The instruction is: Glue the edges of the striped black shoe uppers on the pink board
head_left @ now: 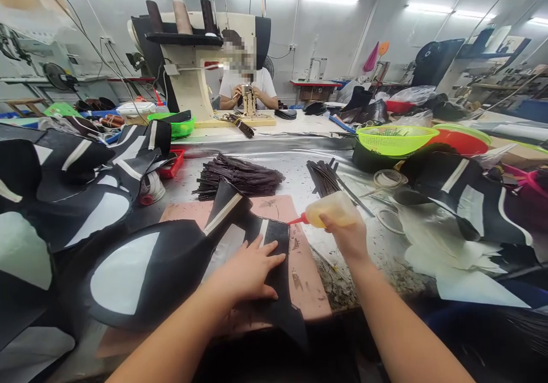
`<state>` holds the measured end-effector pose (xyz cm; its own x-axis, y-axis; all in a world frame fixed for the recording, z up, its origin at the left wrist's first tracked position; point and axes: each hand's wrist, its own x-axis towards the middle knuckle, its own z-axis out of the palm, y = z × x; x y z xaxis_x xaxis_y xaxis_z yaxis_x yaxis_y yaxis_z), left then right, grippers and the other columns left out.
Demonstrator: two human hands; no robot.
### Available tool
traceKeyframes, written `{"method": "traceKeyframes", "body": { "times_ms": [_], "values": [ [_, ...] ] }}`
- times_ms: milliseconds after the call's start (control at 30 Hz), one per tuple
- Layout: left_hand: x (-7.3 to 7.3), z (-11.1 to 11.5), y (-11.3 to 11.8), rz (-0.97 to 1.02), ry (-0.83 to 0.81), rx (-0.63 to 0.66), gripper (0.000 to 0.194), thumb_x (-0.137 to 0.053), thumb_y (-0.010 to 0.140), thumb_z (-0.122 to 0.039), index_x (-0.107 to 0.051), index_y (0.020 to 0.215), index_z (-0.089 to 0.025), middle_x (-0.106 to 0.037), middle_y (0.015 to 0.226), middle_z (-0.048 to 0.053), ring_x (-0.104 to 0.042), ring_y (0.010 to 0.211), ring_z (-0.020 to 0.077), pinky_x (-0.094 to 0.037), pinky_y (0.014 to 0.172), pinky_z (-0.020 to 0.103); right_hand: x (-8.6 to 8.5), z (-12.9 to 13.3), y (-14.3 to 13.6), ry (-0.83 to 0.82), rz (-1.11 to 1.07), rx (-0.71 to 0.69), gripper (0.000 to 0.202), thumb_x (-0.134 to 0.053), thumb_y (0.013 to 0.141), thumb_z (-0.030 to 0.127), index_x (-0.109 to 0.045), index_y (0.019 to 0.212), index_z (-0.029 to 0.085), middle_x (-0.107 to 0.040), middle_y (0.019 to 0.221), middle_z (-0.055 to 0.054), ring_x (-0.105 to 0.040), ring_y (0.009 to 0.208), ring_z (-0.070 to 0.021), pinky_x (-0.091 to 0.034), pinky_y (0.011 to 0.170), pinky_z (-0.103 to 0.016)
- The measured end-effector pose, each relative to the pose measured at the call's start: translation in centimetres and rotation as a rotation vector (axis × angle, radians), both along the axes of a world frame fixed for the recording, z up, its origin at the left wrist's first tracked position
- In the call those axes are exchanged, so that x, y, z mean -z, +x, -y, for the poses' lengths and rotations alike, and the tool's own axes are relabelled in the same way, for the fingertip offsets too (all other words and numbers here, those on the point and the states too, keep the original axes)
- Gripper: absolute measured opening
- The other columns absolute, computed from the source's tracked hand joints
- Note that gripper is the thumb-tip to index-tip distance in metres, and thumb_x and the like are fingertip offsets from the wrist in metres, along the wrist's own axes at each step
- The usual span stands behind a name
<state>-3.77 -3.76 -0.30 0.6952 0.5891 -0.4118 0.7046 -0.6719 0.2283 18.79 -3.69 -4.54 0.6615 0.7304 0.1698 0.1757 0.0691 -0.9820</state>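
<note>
My left hand (pixel 250 269) lies flat with its fingers spread, pressing on a black leather piece (pixel 278 277) that has white strips and a pale patch on it. The piece rests on a pink board (pixel 306 283) and hangs past the board's near edge. In my right hand (pixel 349 234) is a translucent squeeze bottle (pixel 336 210) with yellowish liquid inside, held tilted sideways. Its red nozzle (pixel 297 219) points left, at the upper right edge of the black piece. Whether the tip touches the leather I cannot tell.
Bundles of dark strips (pixel 240 176) lie behind the board. More black pieces are heaped at left (pixel 115 252) and right (pixel 466 200), near a tape roll (pixel 152 189) and a green basket (pixel 396 138). A person in white (pixel 268 89) sits behind a sewing machine (pixel 192 69).
</note>
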Motion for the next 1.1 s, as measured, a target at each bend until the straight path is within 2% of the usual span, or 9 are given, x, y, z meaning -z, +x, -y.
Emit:
{"method": "traceKeyframes", "body": {
  "times_ms": [100,367,467,600,767,900,1100],
  "values": [
    [0.3,0.0,-0.1,0.040,0.009,-0.004,0.079,-0.070,0.063,-0.046,-0.036,0.134,-0.029,-0.024,0.146,0.006,-0.016,0.133,0.0387,-0.024,0.104,0.054,0.4,0.2,0.0,-0.013,0.044,-0.034,0.062,-0.077,0.045,0.053,-0.057,0.089,0.014,-0.060,0.081,-0.006,-0.059,0.071,-0.0224,-0.052,0.053,-0.034],
    [0.1,0.1,0.1,0.041,0.020,0.003,0.077,-0.070,0.064,-0.043,-0.039,0.133,-0.027,-0.028,0.145,0.008,-0.018,0.132,0.0388,-0.028,0.102,0.053,0.8,0.5,0.4,-0.003,0.049,0.010,0.068,-0.077,0.045,0.052,-0.056,0.097,0.013,-0.061,0.090,-0.009,-0.059,0.081,-0.0258,-0.053,0.057,-0.036],
    [0.1,0.1,0.1,0.040,0.031,0.005,0.077,-0.069,0.064,-0.044,-0.039,0.133,-0.028,-0.028,0.145,0.007,-0.019,0.132,0.0391,-0.029,0.102,0.052,0.7,0.8,0.5,0.000,0.005,-0.017,0.065,-0.078,0.046,0.050,-0.058,0.095,0.012,-0.061,0.090,-0.010,-0.059,0.078,-0.0255,-0.052,0.052,-0.034],
    [0.3,0.1,0.0,0.047,0.027,-0.001,0.077,-0.069,0.063,-0.046,-0.040,0.132,-0.026,-0.027,0.146,0.007,-0.019,0.132,0.0392,-0.027,0.103,0.053,0.5,1.1,0.4,-0.016,-0.077,-0.153,0.059,-0.078,0.047,0.048,-0.060,0.090,0.011,-0.062,0.081,-0.008,-0.059,0.066,-0.0215,-0.050,0.043,-0.030],
    [0.5,0.2,0.0,0.030,0.024,-0.012,0.077,-0.071,0.061,-0.045,-0.042,0.128,-0.021,-0.025,0.146,0.008,-0.016,0.133,0.0377,-0.026,0.103,0.053,0.8,1.8,0.4,0.027,-0.096,-0.079,0.054,-0.079,0.046,0.044,-0.060,0.086,0.012,-0.062,0.081,-0.007,-0.059,0.066,-0.0194,-0.051,0.042,-0.027],
    [0.6,0.3,0.0,0.036,0.014,-0.014,0.080,-0.072,0.060,-0.045,-0.040,0.129,-0.019,-0.024,0.146,0.009,-0.015,0.134,0.0371,-0.024,0.105,0.053,1.2,2.8,0.4,0.017,-0.142,-0.232,0.049,-0.079,0.050,0.044,-0.060,0.083,0.014,-0.062,0.071,-0.004,-0.057,0.056,-0.0170,-0.046,0.036,-0.024],
    [0.6,0.3,0.1,0.034,0.015,-0.019,0.075,-0.070,0.062,-0.044,-0.042,0.127,-0.019,-0.023,0.146,0.010,-0.015,0.134,0.0364,-0.023,0.105,0.054,1.4,4.0,0.2,0.042,-0.128,-0.094,0.051,-0.079,0.049,0.043,-0.060,0.086,0.015,-0.062,0.078,-0.004,-0.059,0.065,-0.0193,-0.050,0.042,-0.027]
  ]
}}
